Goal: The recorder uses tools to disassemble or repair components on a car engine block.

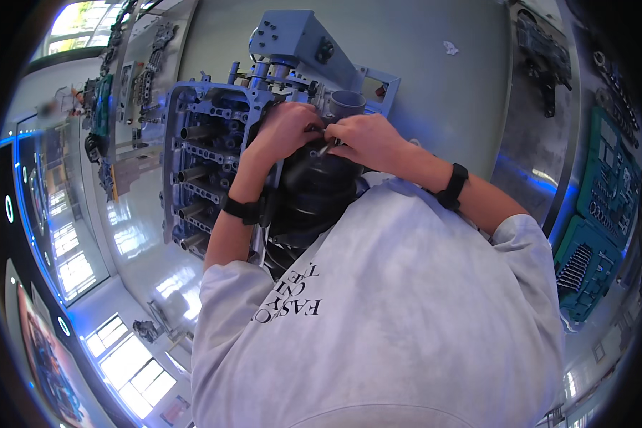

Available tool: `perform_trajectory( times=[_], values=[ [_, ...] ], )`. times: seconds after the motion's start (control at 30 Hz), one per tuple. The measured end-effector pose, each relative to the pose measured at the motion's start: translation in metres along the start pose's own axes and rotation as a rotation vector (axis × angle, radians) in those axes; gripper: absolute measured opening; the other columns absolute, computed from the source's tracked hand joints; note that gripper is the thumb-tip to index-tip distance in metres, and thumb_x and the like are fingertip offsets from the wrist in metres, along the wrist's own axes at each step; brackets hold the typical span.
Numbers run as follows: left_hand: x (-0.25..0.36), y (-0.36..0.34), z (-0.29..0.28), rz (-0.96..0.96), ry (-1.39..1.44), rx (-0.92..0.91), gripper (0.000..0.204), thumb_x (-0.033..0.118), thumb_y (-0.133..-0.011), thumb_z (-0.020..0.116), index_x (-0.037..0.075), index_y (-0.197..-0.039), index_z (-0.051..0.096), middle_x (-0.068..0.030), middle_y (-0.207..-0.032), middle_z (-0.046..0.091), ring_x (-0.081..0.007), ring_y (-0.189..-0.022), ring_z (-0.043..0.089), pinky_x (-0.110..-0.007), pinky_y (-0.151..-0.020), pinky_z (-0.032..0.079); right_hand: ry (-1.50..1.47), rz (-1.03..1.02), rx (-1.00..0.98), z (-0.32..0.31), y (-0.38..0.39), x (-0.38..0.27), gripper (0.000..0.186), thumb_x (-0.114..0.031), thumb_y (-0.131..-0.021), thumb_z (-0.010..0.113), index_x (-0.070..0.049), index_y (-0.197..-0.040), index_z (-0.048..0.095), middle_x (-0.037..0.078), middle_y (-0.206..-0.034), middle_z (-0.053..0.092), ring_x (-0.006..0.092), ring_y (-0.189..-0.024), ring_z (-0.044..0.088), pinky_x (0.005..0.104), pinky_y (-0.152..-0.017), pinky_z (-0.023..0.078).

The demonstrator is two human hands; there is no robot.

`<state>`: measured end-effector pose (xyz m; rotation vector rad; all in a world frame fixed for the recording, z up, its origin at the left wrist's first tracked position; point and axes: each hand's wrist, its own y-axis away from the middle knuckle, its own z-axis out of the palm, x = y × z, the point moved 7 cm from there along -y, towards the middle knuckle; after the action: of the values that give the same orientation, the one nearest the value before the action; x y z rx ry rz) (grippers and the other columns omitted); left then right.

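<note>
My left hand [287,130] reaches over the edge of an engine [210,153], fingers bent and closed, their tips pressed to something I cannot make out. Close beside it, my right hand [369,145] pinches a small, shiny metal pin-like piece [324,150], too small to tell its exact kind. Both hands are above a black ribbed intake manifold [314,187] on the engine's side. Just beyond my right fingers stands a round metal throttle body [347,104]. The engine's top is uncovered, with several metal tubes showing in a row.
A blue-grey engine stand [299,44] rises behind the engine. To the right, a bench [524,153] carries a dark metal part [543,53], with an opened green tool case [585,264] past it. Engine parts [150,75] lie on a bench at far left. A white scrap [450,48] is on the floor.
</note>
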<state>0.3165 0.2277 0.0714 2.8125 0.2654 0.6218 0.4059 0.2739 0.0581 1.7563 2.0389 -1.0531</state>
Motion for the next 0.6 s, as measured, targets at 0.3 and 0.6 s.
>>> perform_trajectory(
  times=[0.3,0.6],
  values=[
    [0.002,-0.001,-0.001,0.039,0.008,0.033,0.017,0.01,-0.062,0.068,0.003,-0.077,0.066,-0.0101,-0.067,0.054,-0.0282,-0.068,0.057,-0.036,-0.059,0.044,-0.307,0.164,-0.04,0.0,-0.003,0.02,0.013,-0.016,-0.074,0.061,-0.012,-0.085,0.066,0.008,-0.081,0.061,0.0215,-0.08,0.06,0.0324,-0.068,0.049],
    [0.002,-0.003,0.001,0.022,-0.034,-0.046,0.015,0.011,-0.063,0.068,0.003,-0.075,0.065,-0.0104,-0.066,0.053,-0.0281,-0.064,0.056,-0.036,-0.056,0.043,-0.58,0.393,-0.182,0.015,-0.004,0.025,0.016,-0.016,-0.078,0.059,-0.009,-0.092,0.063,0.009,-0.076,0.062,0.025,-0.067,0.061,0.0326,-0.06,0.049]
  ],
)
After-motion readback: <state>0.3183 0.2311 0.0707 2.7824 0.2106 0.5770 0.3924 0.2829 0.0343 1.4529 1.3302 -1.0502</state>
